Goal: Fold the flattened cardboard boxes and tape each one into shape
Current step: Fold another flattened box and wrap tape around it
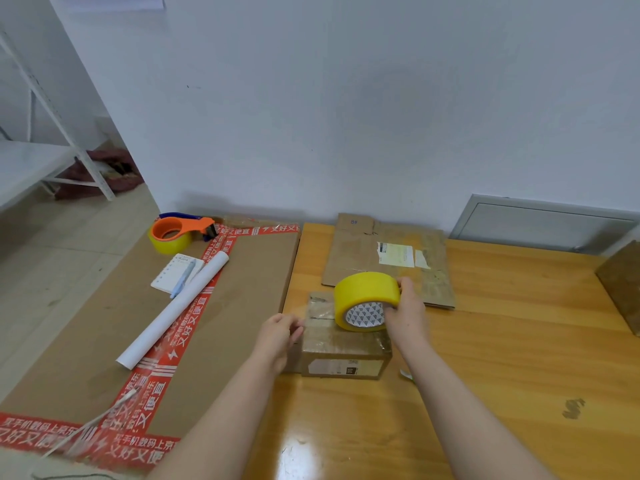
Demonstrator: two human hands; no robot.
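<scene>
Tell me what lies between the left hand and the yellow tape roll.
Head view: the top of the small cardboard box lies between the left hand and the yellow tape roll gripped by the right hand; clear tape seems stretched across it.

White wall (346, 98) behind wooden table (519, 334), metal shelving (31, 161) on tiled floor (86, 230)

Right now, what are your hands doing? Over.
Right hand grips yellow tape roll over small box. Left hand at box's left edge, grip unclear. Nothing blocking.

Even, soft light; glare on table (304, 455); wide-angle bending at edges.
</scene>
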